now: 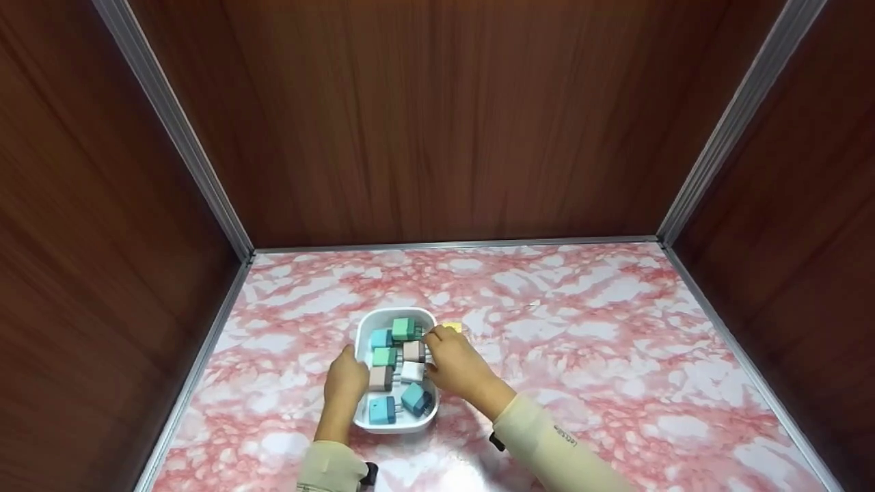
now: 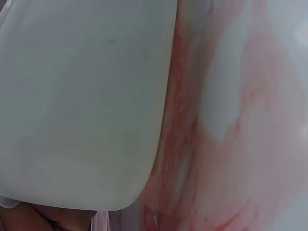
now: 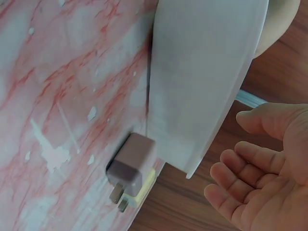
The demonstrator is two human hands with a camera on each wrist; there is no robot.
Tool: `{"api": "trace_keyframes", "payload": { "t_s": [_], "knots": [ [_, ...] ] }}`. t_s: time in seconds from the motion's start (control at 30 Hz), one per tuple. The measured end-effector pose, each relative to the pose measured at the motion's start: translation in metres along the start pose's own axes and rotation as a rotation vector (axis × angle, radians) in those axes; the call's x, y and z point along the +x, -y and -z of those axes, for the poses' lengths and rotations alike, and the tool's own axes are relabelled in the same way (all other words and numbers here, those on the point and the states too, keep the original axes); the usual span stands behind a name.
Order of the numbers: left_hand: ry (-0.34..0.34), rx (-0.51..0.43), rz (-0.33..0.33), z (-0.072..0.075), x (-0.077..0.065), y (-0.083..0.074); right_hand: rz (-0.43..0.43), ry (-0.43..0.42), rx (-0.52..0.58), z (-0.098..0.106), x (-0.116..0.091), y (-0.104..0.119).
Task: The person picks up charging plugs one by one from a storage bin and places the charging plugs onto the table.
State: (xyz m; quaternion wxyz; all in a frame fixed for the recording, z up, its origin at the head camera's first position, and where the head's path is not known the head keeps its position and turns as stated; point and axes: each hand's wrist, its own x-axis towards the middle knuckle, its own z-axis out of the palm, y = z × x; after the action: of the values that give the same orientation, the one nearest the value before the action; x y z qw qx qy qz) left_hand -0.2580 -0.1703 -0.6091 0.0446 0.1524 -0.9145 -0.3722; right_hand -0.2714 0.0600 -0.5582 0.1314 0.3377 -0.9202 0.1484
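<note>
A white rounded tray [image 1: 396, 428] holds several plug chargers: a green charger [image 1: 403, 329], a blue charger [image 1: 381, 410], a pinkish-grey charger [image 1: 380, 378] and a white charger [image 1: 411, 372] among them. My left hand [image 1: 346, 376] grips the tray's left side; in the left wrist view, part of its fingers [image 2: 62, 217] shows at the tray's edge. At the right rim hovers my right hand [image 1: 456, 359], its fingers loosely bent with nothing between them in the right wrist view. Outside the tray, a mauve charger [image 3: 132, 159] stands beside a yellow charger [image 1: 451, 327].
The tabletop [image 1: 581, 342] has a red-and-white marbled surface. Brown wood-grain panels [image 1: 437, 137] enclose its back and both sides, joined by metal corner posts [image 1: 184, 137].
</note>
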Motion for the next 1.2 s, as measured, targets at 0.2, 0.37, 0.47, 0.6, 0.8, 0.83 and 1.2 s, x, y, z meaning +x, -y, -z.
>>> {"api": "trace_keyframes", "payload": {
  "t_s": [0.2,0.37,0.47,0.6,0.8,0.83,1.2],
  "knots": [
    [0.014,0.010,0.017,0.000,-0.001,-0.001,0.026,0.029,-0.014,0.000,-0.003,0.010],
    [0.015,0.014,0.014,0.000,-0.002,-0.002,0.017,0.067,-0.048,-0.002,-0.005,0.017],
    [0.017,0.014,0.018,0.000,-0.002,-0.001,0.024,0.074,-0.061,-0.003,-0.006,0.022],
    [0.017,0.003,0.021,0.001,-0.002,-0.001,0.054,0.053,-0.074,-0.006,-0.008,0.027],
    [0.005,-0.004,0.012,0.001,-0.002,-0.001,0.103,0.012,-0.186,-0.011,-0.011,0.032],
    [0.005,-0.004,0.012,0.002,-0.002,-0.002,0.111,0.009,-0.203,-0.013,-0.012,0.032],
    [0.006,0.002,0.013,0.001,-0.002,-0.002,0.142,0.036,-0.302,-0.018,-0.014,0.037]
  ]
}}
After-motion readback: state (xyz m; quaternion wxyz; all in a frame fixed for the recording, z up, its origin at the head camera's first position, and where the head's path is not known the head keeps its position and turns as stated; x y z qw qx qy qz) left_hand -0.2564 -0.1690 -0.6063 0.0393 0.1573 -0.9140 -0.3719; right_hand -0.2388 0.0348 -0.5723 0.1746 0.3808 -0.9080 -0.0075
